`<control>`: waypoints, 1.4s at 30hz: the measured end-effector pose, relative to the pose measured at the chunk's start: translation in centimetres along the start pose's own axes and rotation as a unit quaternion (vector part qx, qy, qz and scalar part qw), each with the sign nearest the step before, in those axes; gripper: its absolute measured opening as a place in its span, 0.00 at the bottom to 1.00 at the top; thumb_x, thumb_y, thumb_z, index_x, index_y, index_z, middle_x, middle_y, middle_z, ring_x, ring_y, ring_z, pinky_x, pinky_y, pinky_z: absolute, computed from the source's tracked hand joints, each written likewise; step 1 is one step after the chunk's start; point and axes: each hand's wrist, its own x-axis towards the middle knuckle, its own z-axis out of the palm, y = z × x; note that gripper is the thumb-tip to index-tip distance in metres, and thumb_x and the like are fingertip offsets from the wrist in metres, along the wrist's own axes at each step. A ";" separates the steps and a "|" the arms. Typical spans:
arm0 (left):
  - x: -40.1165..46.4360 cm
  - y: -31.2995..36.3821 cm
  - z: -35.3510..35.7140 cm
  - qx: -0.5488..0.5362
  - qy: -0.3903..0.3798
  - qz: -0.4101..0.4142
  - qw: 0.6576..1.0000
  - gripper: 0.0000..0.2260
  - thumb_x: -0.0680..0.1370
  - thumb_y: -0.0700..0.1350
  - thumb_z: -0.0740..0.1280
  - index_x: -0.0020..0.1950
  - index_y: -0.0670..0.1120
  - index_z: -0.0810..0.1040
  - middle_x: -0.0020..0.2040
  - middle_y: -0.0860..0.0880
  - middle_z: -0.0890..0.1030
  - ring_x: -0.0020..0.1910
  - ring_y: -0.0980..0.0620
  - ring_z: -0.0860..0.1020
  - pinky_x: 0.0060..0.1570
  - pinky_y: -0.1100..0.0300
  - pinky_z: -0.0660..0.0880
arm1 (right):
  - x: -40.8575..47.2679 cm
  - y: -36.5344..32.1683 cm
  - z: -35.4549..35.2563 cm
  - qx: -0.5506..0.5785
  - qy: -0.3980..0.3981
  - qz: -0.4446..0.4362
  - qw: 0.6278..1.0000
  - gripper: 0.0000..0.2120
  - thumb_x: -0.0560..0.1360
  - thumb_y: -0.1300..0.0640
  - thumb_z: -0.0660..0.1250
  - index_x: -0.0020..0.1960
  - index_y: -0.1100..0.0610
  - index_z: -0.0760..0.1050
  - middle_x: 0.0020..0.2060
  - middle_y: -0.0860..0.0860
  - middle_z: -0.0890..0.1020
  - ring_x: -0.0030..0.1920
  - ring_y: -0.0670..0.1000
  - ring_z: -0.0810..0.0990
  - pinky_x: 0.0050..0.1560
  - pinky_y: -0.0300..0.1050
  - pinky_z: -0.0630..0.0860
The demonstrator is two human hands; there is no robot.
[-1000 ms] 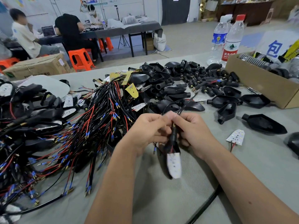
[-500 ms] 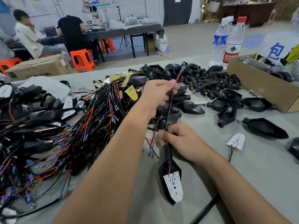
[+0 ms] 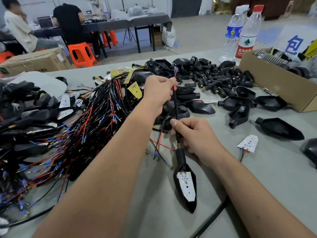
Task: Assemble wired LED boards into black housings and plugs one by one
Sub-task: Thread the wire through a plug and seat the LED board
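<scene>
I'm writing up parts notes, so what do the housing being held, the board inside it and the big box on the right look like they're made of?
Housing: probably moulded black plastic, with a dull sheen.
Board: a thin white-faced circuit board with small yellow LEDs; core material unclear.
Box: brown corrugated cardboard, matte, with a cut top edge.

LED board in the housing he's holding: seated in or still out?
In. The white LED board lies inside the black housing, its rim showing around it, red wire running up into the neck. Whether it is fully clipped down: cannot tell.
</scene>
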 end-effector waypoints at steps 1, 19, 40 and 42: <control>0.0 0.2 0.1 0.003 0.005 0.001 1.000 0.14 0.83 0.41 0.67 0.38 0.42 0.83 0.32 0.49 0.78 0.25 0.58 0.69 0.25 0.67 0.66 | 0.0 -0.1 0.0 0.003 -0.003 0.002 1.000 0.19 0.81 0.49 0.69 0.32 0.54 0.80 0.21 0.50 0.66 0.20 0.46 0.63 0.21 0.35 0.59; 0.8 1.9 0.4 -0.028 0.039 0.020 0.999 0.14 0.84 0.43 0.67 0.39 0.44 0.83 0.34 0.50 0.78 0.28 0.57 0.71 0.24 0.67 0.66 | 0.1 -0.1 -0.3 0.066 0.007 0.004 0.998 0.13 0.83 0.55 0.66 0.46 0.57 0.86 0.28 0.47 0.78 0.24 0.43 0.67 0.23 0.33 0.63; -8.8 -2.7 -4.1 0.054 -0.078 -0.040 0.995 0.17 0.86 0.54 0.61 0.53 0.41 0.79 0.41 0.45 0.82 0.31 0.52 0.80 0.32 0.62 0.79 | 0.5 0.6 -0.1 0.123 0.078 0.006 0.989 0.11 0.83 0.59 0.65 0.47 0.66 0.75 0.31 0.58 0.77 0.22 0.45 0.62 0.22 0.35 0.57; -10.6 -3.6 -5.3 0.089 -0.133 -0.031 0.987 0.16 0.84 0.56 0.63 0.52 0.44 0.81 0.40 0.48 0.84 0.33 0.56 0.81 0.35 0.62 0.79 | 0.6 0.6 -0.1 0.138 0.101 0.006 0.985 0.12 0.83 0.59 0.65 0.48 0.68 0.74 0.34 0.61 0.76 0.23 0.46 0.63 0.22 0.35 0.57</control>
